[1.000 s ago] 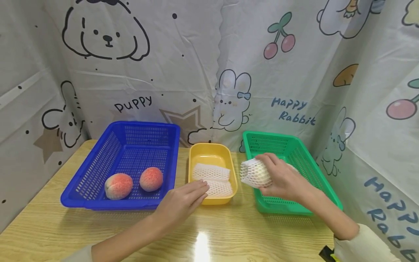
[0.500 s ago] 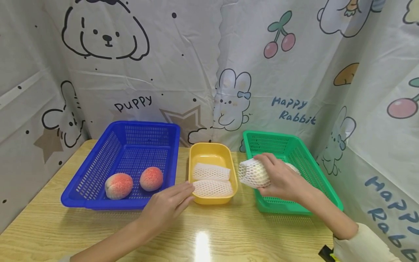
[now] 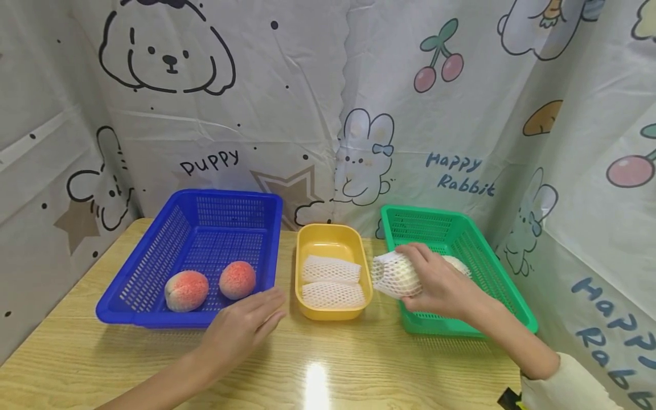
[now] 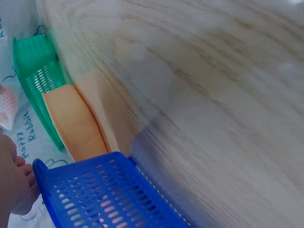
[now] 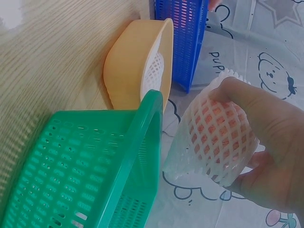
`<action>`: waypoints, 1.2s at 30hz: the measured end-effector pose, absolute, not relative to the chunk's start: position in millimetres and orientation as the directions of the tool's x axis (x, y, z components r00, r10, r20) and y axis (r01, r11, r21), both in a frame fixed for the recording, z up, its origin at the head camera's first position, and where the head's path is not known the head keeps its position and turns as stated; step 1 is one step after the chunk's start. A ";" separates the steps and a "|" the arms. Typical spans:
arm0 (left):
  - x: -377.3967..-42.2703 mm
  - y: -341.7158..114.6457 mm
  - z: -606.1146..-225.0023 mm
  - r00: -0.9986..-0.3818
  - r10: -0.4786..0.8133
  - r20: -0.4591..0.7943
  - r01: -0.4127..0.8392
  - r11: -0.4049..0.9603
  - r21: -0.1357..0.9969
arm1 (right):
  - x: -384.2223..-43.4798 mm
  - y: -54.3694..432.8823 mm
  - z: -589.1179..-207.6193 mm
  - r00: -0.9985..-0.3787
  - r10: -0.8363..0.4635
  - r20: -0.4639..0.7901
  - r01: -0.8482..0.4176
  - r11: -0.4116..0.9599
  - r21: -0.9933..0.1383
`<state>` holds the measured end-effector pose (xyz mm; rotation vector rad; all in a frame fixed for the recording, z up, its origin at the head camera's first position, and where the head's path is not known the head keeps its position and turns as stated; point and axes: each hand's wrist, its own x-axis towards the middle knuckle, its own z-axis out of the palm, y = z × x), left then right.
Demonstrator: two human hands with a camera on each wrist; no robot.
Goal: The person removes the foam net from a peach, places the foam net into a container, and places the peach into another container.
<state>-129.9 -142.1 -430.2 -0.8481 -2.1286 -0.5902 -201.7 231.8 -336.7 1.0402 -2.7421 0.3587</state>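
Note:
My right hand (image 3: pixel 442 279) grips a peach in a white foam net (image 3: pixel 397 274) above the left side of the green basket (image 3: pixel 417 213). Pinkish skin shows through the mesh in the right wrist view, where thumb and fingers curl round the netted peach (image 5: pixel 221 128). Behind that hand, another white-netted thing (image 3: pixel 457 263) lies partly hidden in the green basket. My left hand (image 3: pixel 243 322) hovers by the front right corner of the blue basket (image 3: pixel 118 316), its fingers fairly straight and holding nothing. Two bare peaches (image 3: pixel 187 291) lie in the blue basket.
Between the baskets stands a yellow tray (image 3: pixel 330 232) with two flat white foam nets (image 3: pixel 333 295) in it. Everything stands on a wooden table (image 3: pixel 359 364). A printed curtain (image 3: pixel 307 85) hangs close behind and at both sides.
My left hand has drawn away from the yellow tray, leftward to the blue basket's corner. The right hand, with the netted peach, has shifted only slightly left.

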 end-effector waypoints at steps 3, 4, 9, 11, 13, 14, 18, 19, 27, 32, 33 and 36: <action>-128.8 -147.7 -432.0 -0.500 0.378 0.779 0.719 0.682 0.131 | -201.0 231.0 -336.7 -0.736 -0.627 0.255 -0.671 0.725 -0.154; -128.4 -149.3 -432.2 -0.505 0.376 0.777 0.715 0.687 0.132 | -200.8 230.7 -336.8 -0.736 -0.627 0.254 -0.671 0.726 -0.153; -126.0 -158.2 -434.2 -0.538 0.366 0.759 0.685 0.715 0.140 | -199.6 228.3 -337.1 -0.744 -0.621 0.248 -0.663 0.732 -0.156; -124.8 -162.0 -435.3 -0.553 0.366 0.749 0.676 0.722 0.147 | -199.1 227.1 -337.8 -0.746 -0.619 0.245 -0.660 0.735 -0.155; -123.0 -165.7 -436.4 -0.570 0.368 0.735 0.669 0.727 0.155 | -198.9 226.1 -338.3 -0.746 -0.619 0.244 -0.661 0.734 -0.157; -121.8 -167.3 -437.0 -0.577 0.368 0.729 0.664 0.731 0.158 | -198.9 225.6 -338.5 -0.745 -0.621 0.245 -0.663 0.732 -0.161; -117.9 -172.4 -439.3 -0.597 0.364 0.715 0.645 0.748 0.157 | -199.5 223.9 -339.4 -0.734 -0.631 0.251 -0.675 0.719 -0.166; -117.2 -173.2 -439.8 -0.595 0.363 0.717 0.642 0.751 0.152 | -199.7 223.4 -339.5 -0.732 -0.633 0.253 -0.677 0.717 -0.166; -114.6 -181.0 -442.5 -0.567 0.359 0.741 0.631 0.768 0.111 | -199.1 219.1 -341.5 -0.715 -0.647 0.266 -0.695 0.700 -0.167; -114.2 -187.0 -445.1 -0.507 0.381 0.773 0.640 0.767 0.041 | -198.6 217.4 -344.3 -0.699 -0.657 0.282 -0.709 0.688 -0.156; -114.3 -187.9 -445.8 -0.490 0.388 0.781 0.643 0.765 0.023 | -198.4 217.0 -344.6 -0.698 -0.658 0.283 -0.710 0.687 -0.154; -113.8 -190.1 -446.9 -0.455 0.400 0.795 0.648 0.761 -0.012 | -197.6 215.6 -345.0 -0.702 -0.657 0.274 -0.707 0.691 -0.152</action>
